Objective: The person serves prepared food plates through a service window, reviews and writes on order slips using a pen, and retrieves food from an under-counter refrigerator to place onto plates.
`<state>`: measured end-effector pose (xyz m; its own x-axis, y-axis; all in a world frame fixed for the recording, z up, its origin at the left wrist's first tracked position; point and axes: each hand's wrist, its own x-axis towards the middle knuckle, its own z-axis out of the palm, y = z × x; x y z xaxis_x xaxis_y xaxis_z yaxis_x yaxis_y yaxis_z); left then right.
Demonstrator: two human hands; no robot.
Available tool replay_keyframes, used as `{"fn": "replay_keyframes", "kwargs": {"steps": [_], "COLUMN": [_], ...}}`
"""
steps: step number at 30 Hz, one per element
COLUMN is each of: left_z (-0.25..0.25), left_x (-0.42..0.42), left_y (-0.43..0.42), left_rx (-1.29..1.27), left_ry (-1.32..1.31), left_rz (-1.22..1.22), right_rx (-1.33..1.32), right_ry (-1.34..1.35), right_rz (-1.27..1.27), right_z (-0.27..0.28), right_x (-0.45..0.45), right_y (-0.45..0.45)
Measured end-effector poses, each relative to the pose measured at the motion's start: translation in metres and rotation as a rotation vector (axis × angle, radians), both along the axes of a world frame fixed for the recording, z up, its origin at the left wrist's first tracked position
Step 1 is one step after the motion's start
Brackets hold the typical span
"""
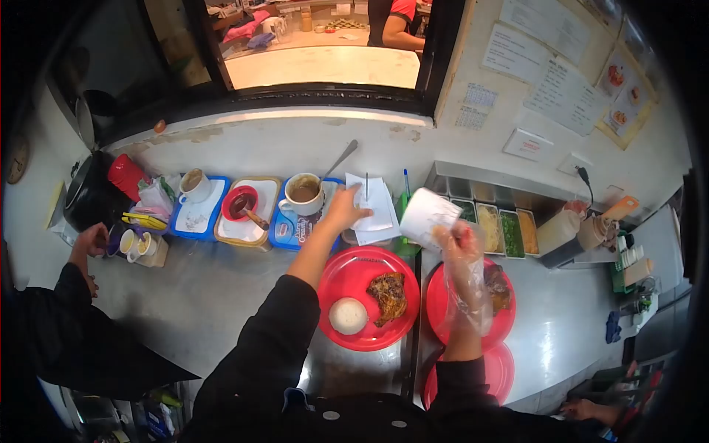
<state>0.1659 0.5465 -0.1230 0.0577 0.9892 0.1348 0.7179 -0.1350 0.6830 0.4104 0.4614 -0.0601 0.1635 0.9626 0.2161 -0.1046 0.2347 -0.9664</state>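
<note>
My left hand (346,210), bare, reaches over the counter with its fingers apart at the edge of a stack of white paper slips (378,214). A thin upright spike stands at these slips. In my right hand (461,255), which wears a clear plastic glove, is a white paper slip (428,215) with faint writing. Below my left hand lies a red plate (336,284) with a browned chicken piece (388,297) and a white rice mound (348,316). Under my right forearm is a second red plate (437,306) with a browned food piece (497,288), partly hidden.
Left of the slips stand a mug of brown sauce (303,193) with a spoon, a red sauce bowl (240,202) and another mug (195,185) on tub lids. Topping trays (509,233) and bottles (559,229) line the right. A co-worker's hand (90,242) is at far left.
</note>
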Motion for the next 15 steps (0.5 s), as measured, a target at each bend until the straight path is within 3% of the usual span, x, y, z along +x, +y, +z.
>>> {"fn": "replay_keyframes", "kwargs": {"steps": [1, 2, 3, 4, 5, 7, 8, 9, 11, 13, 14, 15], "left_z": [0.027, 0.057, 0.074, 0.089, 0.108, 0.136, 0.127, 0.111, 0.086, 0.069, 0.063, 0.063], "left_x": [0.001, 0.002, -0.001, -0.002, 0.0, 0.002, -0.001, -0.004, -0.013, -0.018, -0.019, -0.02], "left_y": [-0.017, -0.029, -0.045, -0.063, -0.079, -0.106, -0.11, -0.112, -0.118, -0.13, -0.134, -0.137], "left_rx": [-0.026, -0.042, 0.107, 0.254, 0.251, -0.204, -0.201, -0.353, -0.497, -0.373, -0.32, -0.317], "left_ry": [0.034, 0.071, 0.14, 0.206, 0.205, -0.308, -0.306, -0.317, -0.322, -0.725, -0.908, -0.908], "left_rz": [0.073, 0.145, 0.032, -0.085, -0.096, -0.818, -0.821, -0.692, -0.559, -0.098, -0.009, -0.005], "right_rx": [-0.006, 0.098, 0.198, 0.454, 0.447, 0.281, 0.028, 0.031, -0.077, 0.043, 0.044, 0.129], "right_ry": [0.0, -0.397, -0.795, -0.823, -0.824, -0.784, -0.547, -0.548, -0.007, -0.375, -0.376, -0.627], "right_rz": [-0.004, 0.287, 0.573, 0.683, 0.675, 0.83, 0.885, 0.882, 0.385, 0.148, 0.151, -0.007], "right_z": [0.011, 0.035, 0.049, 0.04, 0.045, 0.058, 0.058, 0.059, 0.059, 0.044, 0.024, -0.002], "right_x": [0.003, 0.006, 0.007, 0.003, -0.002, -0.018, -0.025, -0.031, -0.041, -0.031, -0.026, -0.022], "right_y": [-0.004, -0.006, -0.004, 0.003, 0.002, -0.002, -0.002, 0.003, 0.029, 0.069, 0.095, 0.122]}}
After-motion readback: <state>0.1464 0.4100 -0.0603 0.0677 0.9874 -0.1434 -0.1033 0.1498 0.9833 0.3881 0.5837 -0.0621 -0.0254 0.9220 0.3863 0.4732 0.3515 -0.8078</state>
